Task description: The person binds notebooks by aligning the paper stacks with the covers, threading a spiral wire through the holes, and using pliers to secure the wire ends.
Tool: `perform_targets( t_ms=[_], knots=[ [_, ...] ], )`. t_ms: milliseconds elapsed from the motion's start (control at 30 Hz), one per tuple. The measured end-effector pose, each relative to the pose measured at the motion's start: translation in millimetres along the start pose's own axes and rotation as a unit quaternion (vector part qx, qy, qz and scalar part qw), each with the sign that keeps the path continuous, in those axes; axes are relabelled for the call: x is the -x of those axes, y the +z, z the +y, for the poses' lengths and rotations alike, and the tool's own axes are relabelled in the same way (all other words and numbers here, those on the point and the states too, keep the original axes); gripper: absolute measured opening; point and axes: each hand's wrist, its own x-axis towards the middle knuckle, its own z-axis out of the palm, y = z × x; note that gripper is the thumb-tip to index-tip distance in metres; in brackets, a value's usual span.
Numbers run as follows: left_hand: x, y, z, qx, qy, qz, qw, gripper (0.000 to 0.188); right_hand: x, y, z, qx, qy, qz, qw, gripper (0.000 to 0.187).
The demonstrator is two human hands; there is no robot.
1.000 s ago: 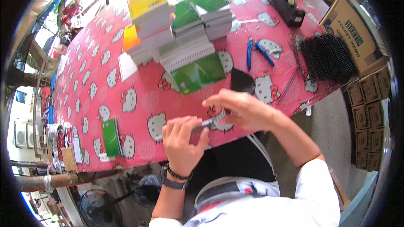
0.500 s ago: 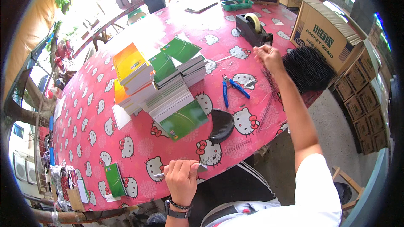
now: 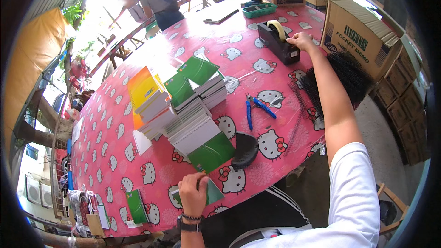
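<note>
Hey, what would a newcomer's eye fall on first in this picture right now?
Likely the cat-patterned pink tablecloth spreading across the view, and the stacked paper notebooks with yellow and green covers near its middle. Next, perhaps the outstretched right hand at the black tape dispenser, upper right, while the left hand is on a small green-covered notebook at the near edge.

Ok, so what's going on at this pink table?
A person's left hand holds a green notebook at the table's near edge. The right hand is stretched out to the tape dispenser, fingertips by its roll. Stacked notebooks stand in the middle, blue pliers lie to their right, and black coils are piled farther right, beside the arm.
</note>
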Motion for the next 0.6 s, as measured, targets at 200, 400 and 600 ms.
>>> perform_targets(
  t_ms=[200,400,600],
  knots=[
    [-3.0,17.8,-34.4,0.079,-0.053,0.008,0.995,0.020,-24.3,17.1,41.7,-0.256,0.007,0.067,0.964,0.018],
    [-2.2,15.4,-36.0,0.079,-0.081,-0.008,0.993,0.020,-5.8,32.7,30.6,-0.197,0.017,0.158,0.967,0.025],
    [-1.2,14.0,-35.8,0.086,-0.085,-0.005,0.993,0.019,18.4,-6.3,-3.6,-0.243,-0.004,0.204,0.948,0.018]
  ],
)
